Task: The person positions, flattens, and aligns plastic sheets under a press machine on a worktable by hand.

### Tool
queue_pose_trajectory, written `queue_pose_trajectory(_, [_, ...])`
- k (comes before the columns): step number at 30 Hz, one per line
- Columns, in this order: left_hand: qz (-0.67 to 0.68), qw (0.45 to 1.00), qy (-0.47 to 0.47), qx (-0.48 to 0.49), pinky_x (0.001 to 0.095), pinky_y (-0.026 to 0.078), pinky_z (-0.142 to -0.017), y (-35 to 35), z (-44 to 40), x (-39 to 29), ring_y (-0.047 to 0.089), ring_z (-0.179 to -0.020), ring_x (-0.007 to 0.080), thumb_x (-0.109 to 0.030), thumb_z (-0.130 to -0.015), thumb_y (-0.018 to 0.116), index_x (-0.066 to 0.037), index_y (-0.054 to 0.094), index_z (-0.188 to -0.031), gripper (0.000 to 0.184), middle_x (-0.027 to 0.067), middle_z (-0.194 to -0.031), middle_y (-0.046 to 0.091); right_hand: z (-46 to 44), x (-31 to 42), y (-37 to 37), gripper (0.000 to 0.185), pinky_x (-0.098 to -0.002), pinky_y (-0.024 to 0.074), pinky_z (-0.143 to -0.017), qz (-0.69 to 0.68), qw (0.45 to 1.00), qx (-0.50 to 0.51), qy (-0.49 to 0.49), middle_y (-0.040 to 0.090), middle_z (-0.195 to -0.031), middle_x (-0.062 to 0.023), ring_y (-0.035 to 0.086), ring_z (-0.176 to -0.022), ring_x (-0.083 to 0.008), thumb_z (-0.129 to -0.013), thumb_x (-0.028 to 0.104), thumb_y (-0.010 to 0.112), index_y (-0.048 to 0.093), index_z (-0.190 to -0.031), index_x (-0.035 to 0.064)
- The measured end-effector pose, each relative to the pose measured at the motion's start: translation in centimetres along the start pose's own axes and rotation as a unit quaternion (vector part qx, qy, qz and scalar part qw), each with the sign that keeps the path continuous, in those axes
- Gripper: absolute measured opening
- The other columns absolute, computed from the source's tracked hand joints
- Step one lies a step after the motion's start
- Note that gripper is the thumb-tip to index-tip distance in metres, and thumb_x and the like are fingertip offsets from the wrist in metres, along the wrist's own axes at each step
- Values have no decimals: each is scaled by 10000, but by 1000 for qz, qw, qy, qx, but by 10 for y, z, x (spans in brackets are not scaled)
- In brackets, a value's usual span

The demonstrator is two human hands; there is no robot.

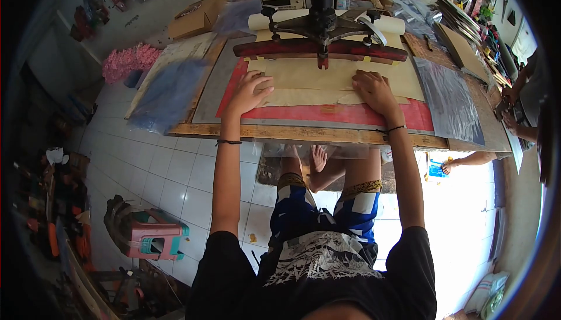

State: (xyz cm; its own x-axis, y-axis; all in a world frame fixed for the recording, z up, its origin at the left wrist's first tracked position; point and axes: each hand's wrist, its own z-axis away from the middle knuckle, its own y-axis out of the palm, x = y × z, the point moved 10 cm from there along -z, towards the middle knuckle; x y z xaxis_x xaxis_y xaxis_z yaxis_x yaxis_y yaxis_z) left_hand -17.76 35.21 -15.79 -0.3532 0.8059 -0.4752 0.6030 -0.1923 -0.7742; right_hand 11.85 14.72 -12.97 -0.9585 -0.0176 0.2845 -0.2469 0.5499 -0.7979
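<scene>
My left hand (251, 93) lies on the left part of a yellowish sheet (310, 80), its thumb and fingers apart. On the right part of the same sheet rests my right hand (377, 92), fingers bent and pointing away from me. The sheet is creased, with a ragged front edge, and covers a red sheet (280, 113) on the table. Clear film (327, 151) hangs below the table's front edge between my arms; whether either hand touches it I cannot tell. Just beyond my hands is a press with a long red bar (280, 47).
Bluish plastic sheets (169, 95) lie at the left, and clear plastic sheets (450, 98) at the right. A wooden edge (304, 135) runs along the table's front. A pink and green stool (155, 235) stands on the floor. Another person's hand (511, 122) is at far right.
</scene>
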Motion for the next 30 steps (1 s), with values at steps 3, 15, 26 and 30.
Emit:
queue_pose_trajectory(3, [-45,999,-1,10,428,391,-1148,3,-1,-6,473,-1369,332,-369,-998,667,-173,676,-1344,398,129,-1426,529,-1,-2,3,297,-507,434,-1062,11,1000,-10,-2,692,-1336,-90,622,-1221,-335,-1003,328,614,752,-1153,112])
queue_pose_trajectory(15, [-35,999,6,-36,439,412,-1126,-3,-2,-7,490,-1331,342,-318,-1006,649,-174,690,-1320,348,136,-1363,571,12,-5,5,422,-500,400,-1115,26,1000,-10,15,626,-1427,-156,552,-1334,-348,-1024,378,584,666,-1320,88])
queue_pose_trajectory(26, [51,995,-17,-78,477,427,-1099,-25,42,-21,515,-1324,407,-338,-1017,651,-117,406,-1565,640,230,-1384,578,92,26,-46,457,-506,366,-1149,-38,991,-83,93,572,-1447,-224,505,-1355,-405,-1050,350,546,582,-1384,40])
queue_pose_trajectory(30, [28,994,-63,-82,471,441,-1084,-27,56,-25,517,-1326,381,-391,-1028,630,-114,304,-1612,724,231,-1429,540,111,50,-56,416,-505,367,-1152,33,991,-86,98,583,-1439,-211,511,-1350,-392,-1046,333,554,621,-1336,42])
